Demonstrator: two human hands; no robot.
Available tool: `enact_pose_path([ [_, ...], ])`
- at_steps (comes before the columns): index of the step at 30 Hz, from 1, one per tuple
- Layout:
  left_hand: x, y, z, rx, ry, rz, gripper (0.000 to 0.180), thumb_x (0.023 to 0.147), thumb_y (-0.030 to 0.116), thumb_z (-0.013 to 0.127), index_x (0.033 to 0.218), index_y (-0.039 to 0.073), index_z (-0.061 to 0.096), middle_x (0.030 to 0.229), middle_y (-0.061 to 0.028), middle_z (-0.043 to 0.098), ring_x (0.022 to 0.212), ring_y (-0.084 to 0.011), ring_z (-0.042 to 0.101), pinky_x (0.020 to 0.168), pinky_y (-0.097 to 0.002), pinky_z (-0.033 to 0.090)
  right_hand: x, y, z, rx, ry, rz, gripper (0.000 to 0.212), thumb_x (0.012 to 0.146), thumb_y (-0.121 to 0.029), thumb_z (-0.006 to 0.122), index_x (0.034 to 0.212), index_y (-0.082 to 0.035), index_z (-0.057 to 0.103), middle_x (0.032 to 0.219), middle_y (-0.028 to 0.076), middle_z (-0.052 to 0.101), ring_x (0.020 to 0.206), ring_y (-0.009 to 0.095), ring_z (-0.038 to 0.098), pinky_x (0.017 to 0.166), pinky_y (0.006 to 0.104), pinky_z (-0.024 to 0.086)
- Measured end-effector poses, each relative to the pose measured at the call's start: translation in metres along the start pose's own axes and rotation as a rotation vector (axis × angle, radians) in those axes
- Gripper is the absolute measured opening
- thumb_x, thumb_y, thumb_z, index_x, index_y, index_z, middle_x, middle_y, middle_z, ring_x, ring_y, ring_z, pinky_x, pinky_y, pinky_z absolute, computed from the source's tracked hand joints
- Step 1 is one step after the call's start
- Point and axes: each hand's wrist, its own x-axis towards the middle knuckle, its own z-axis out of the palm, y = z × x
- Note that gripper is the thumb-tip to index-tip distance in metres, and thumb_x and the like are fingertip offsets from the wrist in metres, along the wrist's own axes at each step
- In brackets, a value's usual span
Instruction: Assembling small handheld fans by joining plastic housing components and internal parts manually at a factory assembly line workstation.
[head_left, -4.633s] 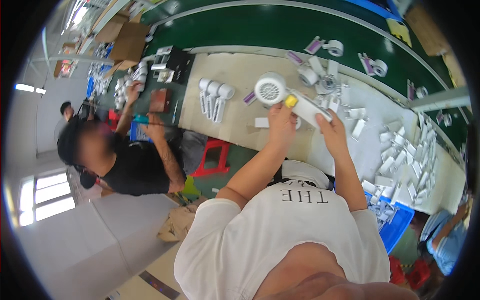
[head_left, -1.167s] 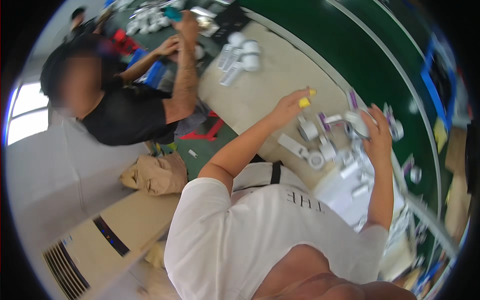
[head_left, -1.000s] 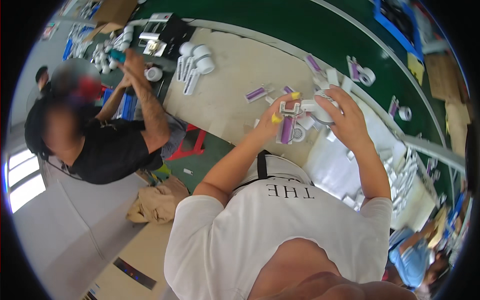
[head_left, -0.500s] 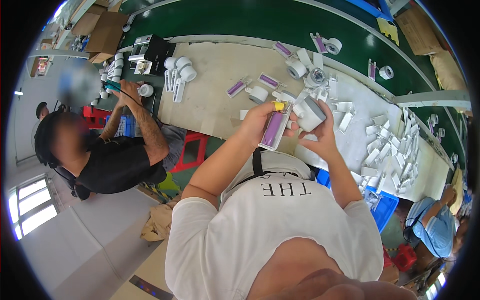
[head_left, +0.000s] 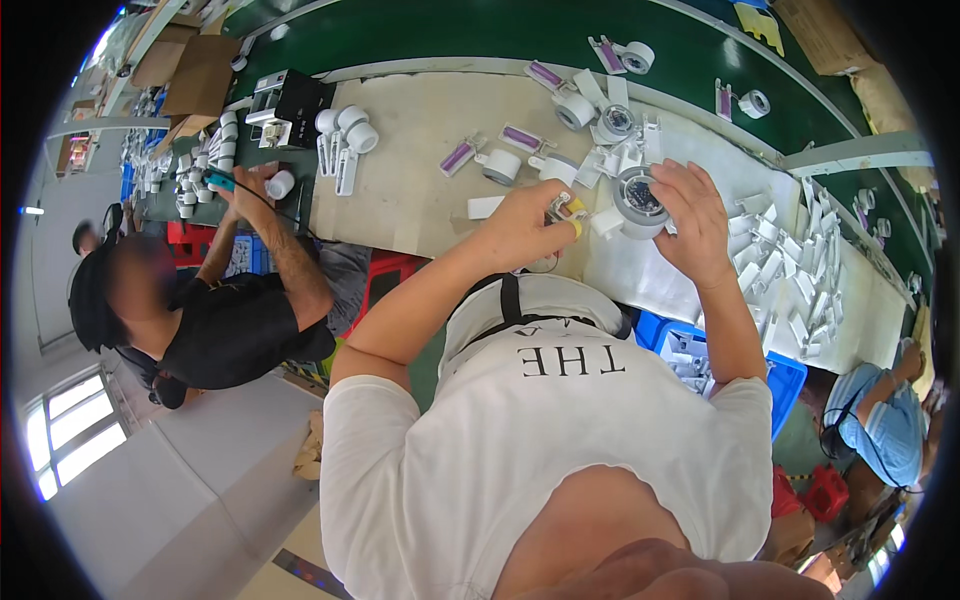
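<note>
My left hand [head_left: 528, 228] is closed round a slim white handle, mostly hidden by the fingers, with a bit of metal showing at the fingertips. Yellow covers sit on two of its fingertips. My right hand [head_left: 694, 222] grips the side of a round white head [head_left: 640, 197] with a grey rim and a dark, dotted face turned up. A white neck [head_left: 606, 222] sticks out of the head toward my left hand; I cannot tell whether it joins the handle. On the table just beyond lie similar white heads [head_left: 501, 166] and open handles with purple cells [head_left: 461, 157].
A heap of white handle shells [head_left: 790, 265] covers the right of the table. Blue bins [head_left: 787, 392] stand below its edge. Behind runs a green belt [head_left: 450, 45] carrying more units. At left a co-worker [head_left: 230, 300] handles parts beside a black machine [head_left: 290, 108].
The round head has turned so its dotted face shows, and my right hand has moved onto its far right side. The left hand has rolled over, hiding the purple cell.
</note>
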Motion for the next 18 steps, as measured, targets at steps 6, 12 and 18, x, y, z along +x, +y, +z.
enact_pose_path([
  [6,0.013,-0.014,0.005,0.136,0.005,0.005,0.028,0.072,0.010,0.055,0.097,0.000,0.049,0.073,-0.0076,0.057,0.057,-0.0124,0.056,0.050,-0.0259,0.045,-0.001,-0.005,-0.016,0.035,-0.151,0.042,0.053,0.055,0.003,0.064,0.105,-0.008,0.052,0.107,0.008,0.056,0.103,0.027,0.052,0.090,0.0398,0.040],
  [12,0.019,-0.016,0.015,0.602,-0.137,0.096,0.036,0.067,0.019,0.057,0.096,-0.001,0.051,0.064,-0.0164,0.056,0.056,-0.0232,0.055,0.054,-0.0329,0.043,-0.022,0.002,-0.005,1.003,-0.451,0.567,0.058,0.073,-0.015,0.066,0.126,-0.013,0.042,0.108,0.009,0.046,0.099,0.021,0.046,0.090,0.0307,0.036],
  [18,0.018,-0.010,0.019,0.594,-0.293,0.035,0.031,0.071,0.017,0.055,0.094,-0.003,0.048,0.064,-0.0165,0.055,0.058,-0.0255,0.055,0.054,-0.0342,0.043,-0.044,0.014,0.020,1.320,-0.544,0.672,0.058,0.077,-0.013,0.063,0.129,-0.013,0.038,0.113,0.007,0.042,0.111,0.020,0.042,0.097,0.0335,0.032],
])
